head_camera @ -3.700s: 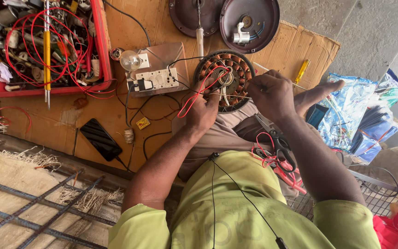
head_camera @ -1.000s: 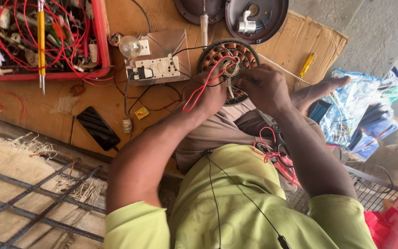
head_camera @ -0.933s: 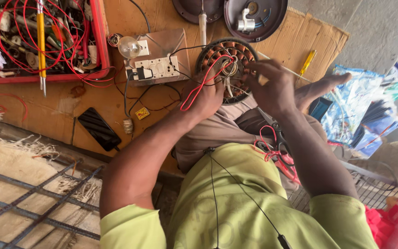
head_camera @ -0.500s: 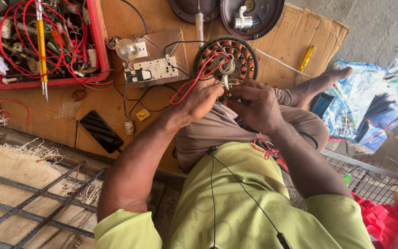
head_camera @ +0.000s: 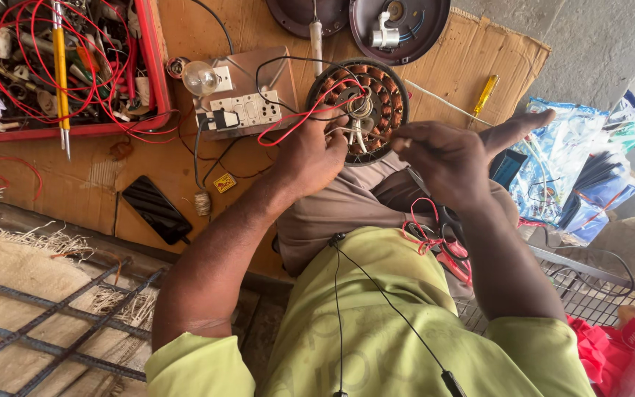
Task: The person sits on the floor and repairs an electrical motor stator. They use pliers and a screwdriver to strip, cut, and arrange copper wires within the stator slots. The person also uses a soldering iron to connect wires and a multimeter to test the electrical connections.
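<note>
our left hand (head_camera: 316,154) sat at the middle of the frame, fingers curled and pinched on the red wire (head_camera: 295,121) and the thin leads beside the stator (head_camera: 360,110). our right hand (head_camera: 441,156), just right of it, was closed loosely, fingertips pressed on a fine lead running back to the hub. the stator lay top centre on the board (head_camera: 185,169), touching our knee, its copper coils up.

we judged the risk to be in the leads: a tug from the right hand could snap a thin strand or pull it off its coil, since both hands held the same bundle from opposite sides. the red wire looped toward the switchboard (head_camera: 240,110) with its bulb (head_camera: 200,77); we could not tell if it was live, and bare ends touching would be trouble.

both forearms came in from the bottom, elbows wide, wrists bent down over the stator. a red tray (head_camera: 157,88) of tools filled the upper left, a phone (head_camera: 156,209) lay centre left.
</note>
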